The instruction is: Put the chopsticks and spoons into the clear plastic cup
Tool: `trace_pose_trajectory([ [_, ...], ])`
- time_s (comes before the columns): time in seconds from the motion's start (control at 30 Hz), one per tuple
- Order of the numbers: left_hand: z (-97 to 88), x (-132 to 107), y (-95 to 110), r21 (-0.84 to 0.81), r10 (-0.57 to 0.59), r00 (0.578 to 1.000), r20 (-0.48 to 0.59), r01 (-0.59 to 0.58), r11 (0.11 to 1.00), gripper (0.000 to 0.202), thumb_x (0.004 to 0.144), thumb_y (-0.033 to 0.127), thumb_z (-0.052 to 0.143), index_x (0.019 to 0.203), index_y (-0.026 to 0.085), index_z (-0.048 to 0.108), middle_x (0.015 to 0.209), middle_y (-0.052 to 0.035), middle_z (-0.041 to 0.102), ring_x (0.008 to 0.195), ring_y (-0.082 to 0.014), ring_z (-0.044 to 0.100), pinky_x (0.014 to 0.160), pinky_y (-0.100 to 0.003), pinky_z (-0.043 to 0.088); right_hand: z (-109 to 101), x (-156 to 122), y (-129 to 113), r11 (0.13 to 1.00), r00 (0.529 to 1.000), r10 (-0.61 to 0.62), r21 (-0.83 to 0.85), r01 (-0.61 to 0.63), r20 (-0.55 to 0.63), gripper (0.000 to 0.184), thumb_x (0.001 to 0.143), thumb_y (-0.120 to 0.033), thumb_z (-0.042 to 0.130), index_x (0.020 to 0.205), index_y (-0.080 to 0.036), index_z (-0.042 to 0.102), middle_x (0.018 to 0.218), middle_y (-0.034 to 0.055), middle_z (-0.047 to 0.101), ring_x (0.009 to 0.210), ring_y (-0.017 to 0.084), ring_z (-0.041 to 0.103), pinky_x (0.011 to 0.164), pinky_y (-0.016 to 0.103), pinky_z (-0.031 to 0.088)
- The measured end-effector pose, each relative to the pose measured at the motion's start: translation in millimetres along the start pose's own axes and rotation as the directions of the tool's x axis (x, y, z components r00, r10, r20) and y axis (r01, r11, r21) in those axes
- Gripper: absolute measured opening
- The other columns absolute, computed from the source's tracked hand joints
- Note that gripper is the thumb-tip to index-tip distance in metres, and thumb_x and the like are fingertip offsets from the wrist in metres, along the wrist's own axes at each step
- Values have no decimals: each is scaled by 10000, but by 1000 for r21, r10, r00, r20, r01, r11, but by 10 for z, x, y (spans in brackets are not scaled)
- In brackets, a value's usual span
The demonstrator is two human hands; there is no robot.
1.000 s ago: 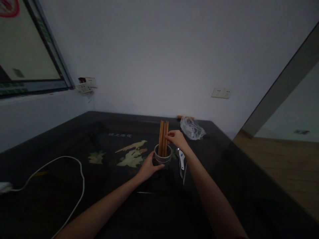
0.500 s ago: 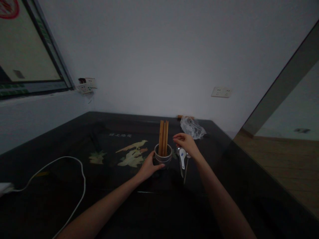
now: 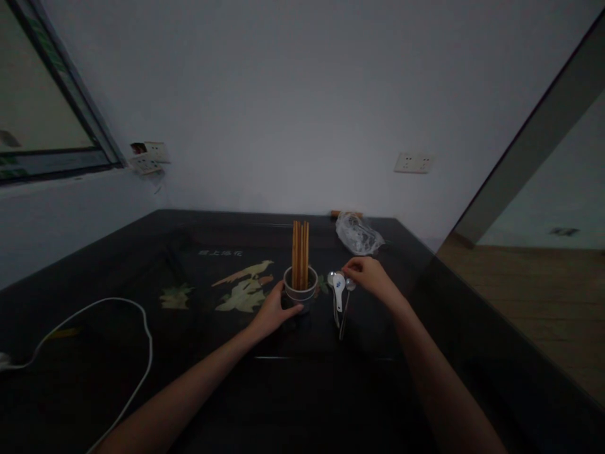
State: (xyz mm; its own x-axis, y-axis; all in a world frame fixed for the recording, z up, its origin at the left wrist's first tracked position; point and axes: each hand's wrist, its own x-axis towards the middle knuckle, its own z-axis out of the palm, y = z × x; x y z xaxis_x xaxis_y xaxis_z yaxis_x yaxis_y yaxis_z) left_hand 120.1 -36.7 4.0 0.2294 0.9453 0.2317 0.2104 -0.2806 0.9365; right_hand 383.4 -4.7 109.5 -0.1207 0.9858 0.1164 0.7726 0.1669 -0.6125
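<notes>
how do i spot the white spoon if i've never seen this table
On the black table, find the cup of chopsticks in the left hand. Just right of it, near the right hand, the white spoon lies between two metal spoons. Its white colour and blue-marked bowl set it apart from those shiny neighbours.

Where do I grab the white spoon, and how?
Probably pinch the white spoon by its handle, thumb and finger across it, coming from above on the near side. It lies with that slim handle pointing towards the person and its wider bowl away. Metal spoons lie close on both sides, so a narrow pinch seems best.
</notes>
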Motion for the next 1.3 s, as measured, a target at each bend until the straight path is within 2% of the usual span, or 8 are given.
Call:
trace_pose_trajectory([
  [0.13, -13, 3, -25, 34, 28, 1000, -10, -28, 999, 642, 712, 294, 730, 1260, 164, 422, 1300, -152, 523, 1204, -273, 514, 1057, -508, 364, 0, 3, 96, 951, 994, 110, -290, -106, -3, 186, 785, -340, 609, 801, -187, 716, 819, 93, 712, 797, 214, 665, 631, 256, 416],
  [0.3, -19, 10, -25, 20, 43, 999, 13, -44, 999, 668, 725, 300, 716, 1292, 173, 386, 1322, -156, 496, 1227, -279, 491, 1061, -513, 359, 11, 7, 233, 883, 975, 217, -434, -177, 46, 188, 786, -345, 611, 838, -196, 713, 878, 124, 706, 866, 261, 667, 667, 295, 438],
  [0.6, -95, 10, 186, 29, 78, 992, -99, -76, 997, 775, 774, 385, 650, 1396, 214, 219, 1369, -150, 396, 1289, -267, 401, 1033, -459, 394, 53, 15, 357, 884, 931, 327, -401, -242, 160, 151, 770, -262, 625, 694, -145, 684, 712, 130, 698, 659, 213, 677, 621, 277, 469],
  [0.8, -249, 71, 365, 24, 146, 941, -305, -146, 989, 501, 883, 434, 478, 1322, 233, 345, 1248, -101, 491, 1162, -205, 498, 965, -387, 445, 82, 18, 458, 879, 877, 401, -382, -286, 265, 101, 712, -168, 652, 618, -131, 651, 648, 95, 691, 579, 188, 669, 577, 271, 505],
  [0.93, -307, -5, 686, 96, 287, 881, -377, -271, 958, 368, 891, 388, 483, 1214, 212, 466, 1178, -87, 536, 1061, -187, 545, 920, -353, 461, 80, 3, 444, 888, 886, 374, -380, -258, 273, 79, 692, -154, 664, 621, -122, 651, 656, 106, 693, 567, 198, 670, 569, 287, 517],
  [1.1, -58, -248, 1153, 283, 460, 887, -49, -429, 858, 186, 889, 281, 463, 958, 206, 619, 907, -56, 617, 883, -187, 583, 820, -346, 483, 73, 4, 433, 896, 902, 347, -377, -236, 259, 38, 671, -160, 687, 669, -124, 675, 687, 108, 703, 615, 199, 683, 591, 272, 519],
  [1.2, 233, -269, 1286, 294, 385, 892, 237, -444, 846, 192, 887, 248, 452, 949, 210, 630, 900, -44, 635, 852, -175, 591, 778, -317, 482, 77, 13, 449, 897, 903, 343, -378, -231, 261, 47, 663, -172, 700, 665, -131, 679, 655, 95, 697, 640, 198, 687, 594, 253, 517],
  [1.3, 507, -92, 1305, 345, 308, 897, 317, -412, 843, 198, 882, 225, 448, 934, 202, 637, 864, -34, 641, 781, -162, 592, 707, -280, 471, 71, 16, 449, 898, 898, 343, -378, -227, 275, 86, 685, -189, 684, 629, -126, 672, 644, 101, 696, 630, 195, 685, 583, 247, 515],
])
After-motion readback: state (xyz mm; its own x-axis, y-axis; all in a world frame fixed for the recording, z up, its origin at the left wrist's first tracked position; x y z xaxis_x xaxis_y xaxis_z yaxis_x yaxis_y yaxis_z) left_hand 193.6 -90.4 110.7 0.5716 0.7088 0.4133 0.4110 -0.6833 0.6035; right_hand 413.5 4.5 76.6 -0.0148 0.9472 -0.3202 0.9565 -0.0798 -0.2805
